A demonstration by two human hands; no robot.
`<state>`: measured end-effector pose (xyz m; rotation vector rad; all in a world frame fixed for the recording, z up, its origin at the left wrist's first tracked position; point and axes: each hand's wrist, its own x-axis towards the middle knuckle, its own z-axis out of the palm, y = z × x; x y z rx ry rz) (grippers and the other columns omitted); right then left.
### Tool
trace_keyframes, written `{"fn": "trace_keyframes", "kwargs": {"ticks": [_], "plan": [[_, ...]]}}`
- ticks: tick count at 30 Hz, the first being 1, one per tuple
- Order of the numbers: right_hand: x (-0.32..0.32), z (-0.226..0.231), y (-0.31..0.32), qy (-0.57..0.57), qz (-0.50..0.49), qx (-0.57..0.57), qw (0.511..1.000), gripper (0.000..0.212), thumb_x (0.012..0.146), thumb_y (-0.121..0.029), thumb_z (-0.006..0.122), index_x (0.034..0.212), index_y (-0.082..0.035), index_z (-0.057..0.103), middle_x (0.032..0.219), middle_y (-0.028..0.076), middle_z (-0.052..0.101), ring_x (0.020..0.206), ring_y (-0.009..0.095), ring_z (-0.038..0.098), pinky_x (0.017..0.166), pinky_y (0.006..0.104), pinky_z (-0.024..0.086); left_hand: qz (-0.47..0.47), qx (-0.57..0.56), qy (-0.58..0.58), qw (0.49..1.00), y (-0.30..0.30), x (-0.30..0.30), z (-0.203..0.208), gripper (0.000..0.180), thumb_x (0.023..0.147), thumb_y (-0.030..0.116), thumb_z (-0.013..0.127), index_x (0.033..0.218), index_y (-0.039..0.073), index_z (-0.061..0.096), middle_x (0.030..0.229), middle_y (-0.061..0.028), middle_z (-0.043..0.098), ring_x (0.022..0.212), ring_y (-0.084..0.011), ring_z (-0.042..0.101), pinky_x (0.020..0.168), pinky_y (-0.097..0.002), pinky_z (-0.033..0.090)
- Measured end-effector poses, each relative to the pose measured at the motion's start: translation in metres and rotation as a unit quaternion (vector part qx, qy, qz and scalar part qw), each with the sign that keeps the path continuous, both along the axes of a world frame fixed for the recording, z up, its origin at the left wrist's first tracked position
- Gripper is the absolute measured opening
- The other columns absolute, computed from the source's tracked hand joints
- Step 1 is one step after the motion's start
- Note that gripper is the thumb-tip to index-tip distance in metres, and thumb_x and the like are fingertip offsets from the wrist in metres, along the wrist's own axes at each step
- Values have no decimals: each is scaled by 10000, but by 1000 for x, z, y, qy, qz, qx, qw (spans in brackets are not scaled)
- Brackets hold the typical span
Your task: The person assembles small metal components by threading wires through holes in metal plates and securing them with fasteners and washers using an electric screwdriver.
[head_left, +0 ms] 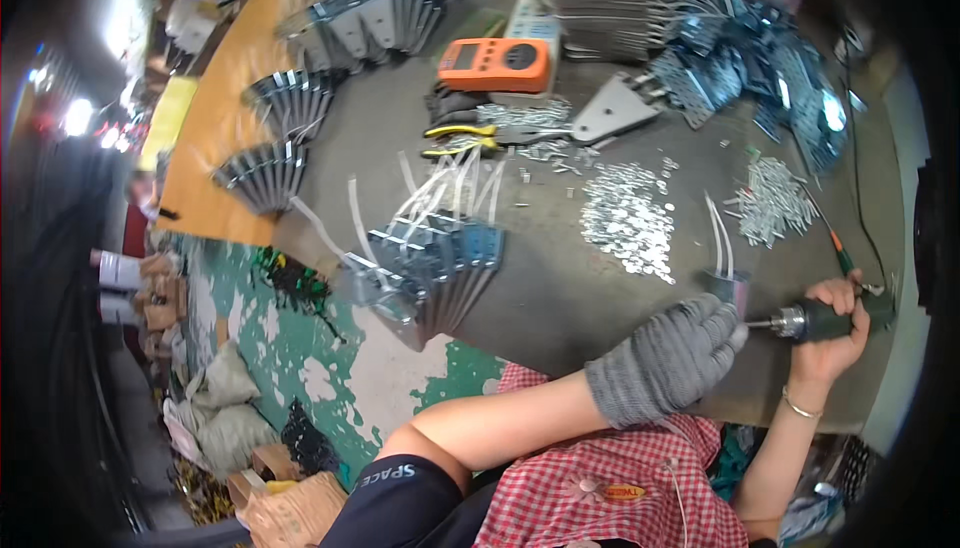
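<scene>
My left hand (668, 360), in a grey knit glove, is closed around a small blue-grey metal part (730, 286) from which two white wires (718, 233) stand up. Its lower portion is hidden by the gloved fingers. Bare except for a bracelet at the wrist, my right hand (836, 333) grips a dark electric screwdriver (792, 323) lying sideways, its bit pointing left. The bit's end is close to the gloved fingertips; whether it touches the part I cannot tell. Beyond the hands lie a pile of small shiny metal pieces (628, 216) and a heap of screws (772, 203).
A cluster of metal plates with white wires (440, 258) stands at the table's near-left edge. Farther back are an orange multimeter (495, 65), yellow-handled pliers (460, 138), a grey triangular piece (612, 110) and blue metal plates (710, 73). A cable (852, 178) runs down the right side.
</scene>
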<state>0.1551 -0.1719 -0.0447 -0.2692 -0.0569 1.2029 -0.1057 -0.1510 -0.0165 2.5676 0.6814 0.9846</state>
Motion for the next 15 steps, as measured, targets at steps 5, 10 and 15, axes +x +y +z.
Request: {"fn": "trace_keyframes", "kwargs": {"ticks": [5, 10, 15], "plan": [[7, -20, 1, 51, 18, 30, 998, 308, 853, -19, 545, 1158, 5, 508, 772, -12, 353, 699, 110, 398, 748, 298, 393, 10, 10, -25, 1000, 3, 4, -3, 265, 920, 109, 584, 1114, -69, 611, 972, -166, 628, 867, -330, 604, 756, -424, 516], [-3, -7, 4, 10, 27, 11, 1000, 308, 813, -56, 563, 1119, -20, 556, 739, -27, 350, 698, 91, 393, 741, 284, 392, 67, -173, -196, 963, 8, -4, -9, 436, 854, 110, 729, 1275, 97, 613, 968, -96, 662, 789, -240, 672, 671, -349, 555], [-40, 8, 11, 17, 58, -16, 998, 328, 805, -105, 630, 1126, -58, 580, 765, -22, 419, 713, 114, 426, 777, 317, 414, 150, -647, -324, 674, 17, 1, 9, 843, 833, 112, 792, 1481, 36, 258, 944, -47, 617, 860, -84, 604, 745, -235, 514]]}}
